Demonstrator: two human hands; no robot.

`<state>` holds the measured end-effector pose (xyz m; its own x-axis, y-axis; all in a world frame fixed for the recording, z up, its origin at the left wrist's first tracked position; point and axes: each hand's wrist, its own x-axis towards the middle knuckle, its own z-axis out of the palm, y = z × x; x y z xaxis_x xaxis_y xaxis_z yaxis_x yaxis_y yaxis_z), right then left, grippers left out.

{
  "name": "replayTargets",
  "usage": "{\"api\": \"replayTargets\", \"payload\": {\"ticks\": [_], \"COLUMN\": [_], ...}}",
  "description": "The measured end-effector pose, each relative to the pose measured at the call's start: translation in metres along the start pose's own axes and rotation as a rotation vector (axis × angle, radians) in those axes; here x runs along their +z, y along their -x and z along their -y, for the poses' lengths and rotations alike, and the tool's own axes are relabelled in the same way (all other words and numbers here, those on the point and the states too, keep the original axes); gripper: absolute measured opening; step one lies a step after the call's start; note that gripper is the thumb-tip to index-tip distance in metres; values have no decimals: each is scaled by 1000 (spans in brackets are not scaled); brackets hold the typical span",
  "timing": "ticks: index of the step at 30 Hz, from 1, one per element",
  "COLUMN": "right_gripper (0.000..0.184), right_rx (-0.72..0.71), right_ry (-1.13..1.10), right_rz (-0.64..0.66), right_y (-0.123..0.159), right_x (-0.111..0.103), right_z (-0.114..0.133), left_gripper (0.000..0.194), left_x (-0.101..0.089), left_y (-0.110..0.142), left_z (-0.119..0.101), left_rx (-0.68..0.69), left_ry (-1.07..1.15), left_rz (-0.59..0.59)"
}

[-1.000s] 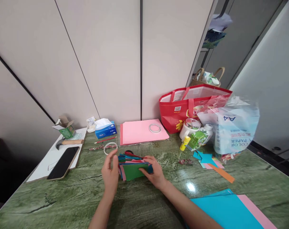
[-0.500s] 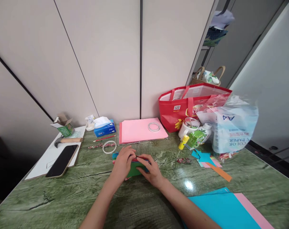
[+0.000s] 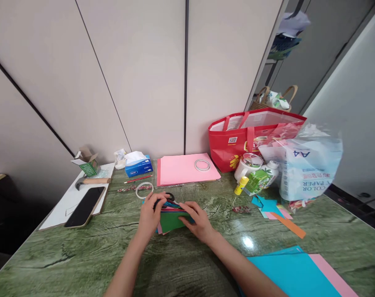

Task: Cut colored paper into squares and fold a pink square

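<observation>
In front of me, a small stack of coloured paper stands tilted, its green sheet facing me and pink and blue edges showing. Black-handled scissors lie along its top edge; their blades are mostly hidden. My left hand is closed at the stack's left end, fingers curled round one scissor handle loop. My right hand grips the stack's right end, thumb on the green face and fingers over the top. Just beyond my left hand lies a white ring of tape.
Pink sheets carry another white ring. To the left are a phone, a hammer and a tissue box. To the right are a glue stick, a red bag, paper scraps and blue sheets.
My left hand has shifted left and its fingers have drawn back, uncovering the scissors' black handles and more of the stack. My right hand stays at the right end.
</observation>
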<state>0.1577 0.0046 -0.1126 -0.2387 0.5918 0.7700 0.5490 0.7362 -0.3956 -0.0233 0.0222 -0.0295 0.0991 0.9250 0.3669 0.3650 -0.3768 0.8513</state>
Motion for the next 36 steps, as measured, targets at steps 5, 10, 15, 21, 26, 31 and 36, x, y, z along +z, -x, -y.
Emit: {"api": "replayTargets", "payload": {"ticks": [5, 10, 15, 21, 26, 31, 36], "right_gripper": [55, 55, 48, 45, 45, 46, 50], "right_rx": [8, -22, -12, 1, 17, 25, 38], "right_ry": [18, 15, -5, -31, -61, -81, -73], "right_rz": [-15, 34, 38, -5, -45, -67, -64], "right_y": [-3, -4, -2, 0, 0, 2, 3], "right_x": [-1, -1, -1, -2, -2, 0, -1], "right_z": [3, 0, -3, -3, -1, -3, -5], "left_gripper": [10, 10, 14, 13, 22, 27, 39], "left_x": [3, 4, 3, -14, -10, 5, 0], "left_y": [0, -3, -4, -5, -3, 0, 2], "left_z": [0, 9, 8, 19, 33, 30, 34], "left_rx": [41, 187, 42, -140, -305, -383, -247], "left_ry": [-40, -226, -145, 147, 436, 635, 586], "left_rz": [67, 182, 25, -195, -281, -111, -43]}}
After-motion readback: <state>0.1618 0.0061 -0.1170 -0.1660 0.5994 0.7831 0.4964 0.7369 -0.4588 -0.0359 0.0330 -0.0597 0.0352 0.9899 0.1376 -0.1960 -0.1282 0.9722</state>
